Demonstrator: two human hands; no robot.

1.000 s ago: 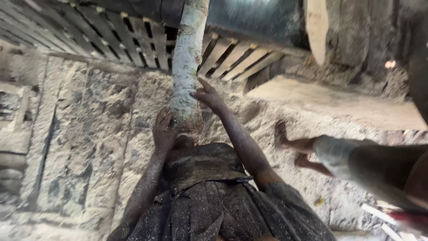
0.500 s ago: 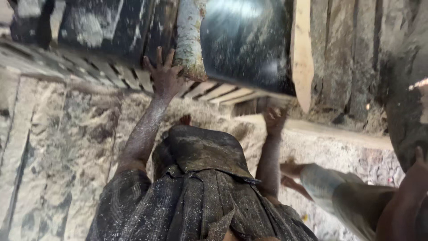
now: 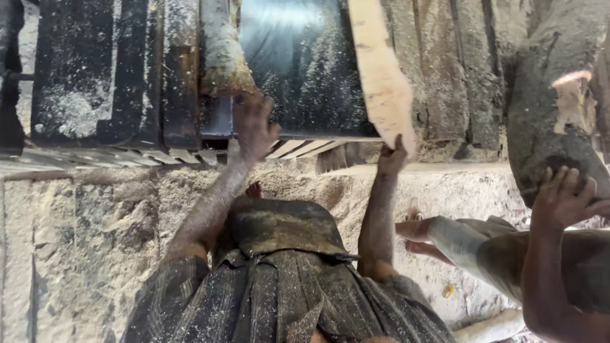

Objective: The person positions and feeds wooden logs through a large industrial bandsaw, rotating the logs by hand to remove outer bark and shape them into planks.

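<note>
Two pale timbers up ahead: round barked log (image 3: pixel 223 54) far left, flat sawn plank (image 3: pixel 381 76) to its right, both dusted with sawdust. Left hand (image 3: pixel 254 127) spread wide just below the log's end, grip holding nothing. Right hand (image 3: pixel 391 155) pressed at the plank's near tip; grip closure impossible to tell. Between them, dark machine housing (image 3: pixel 305 70). Far right, another person's hand (image 3: pixel 562 197) on a thick log (image 3: pixel 553 108). Sawdust-covered floor (image 3: pixel 76 241) below.
</note>
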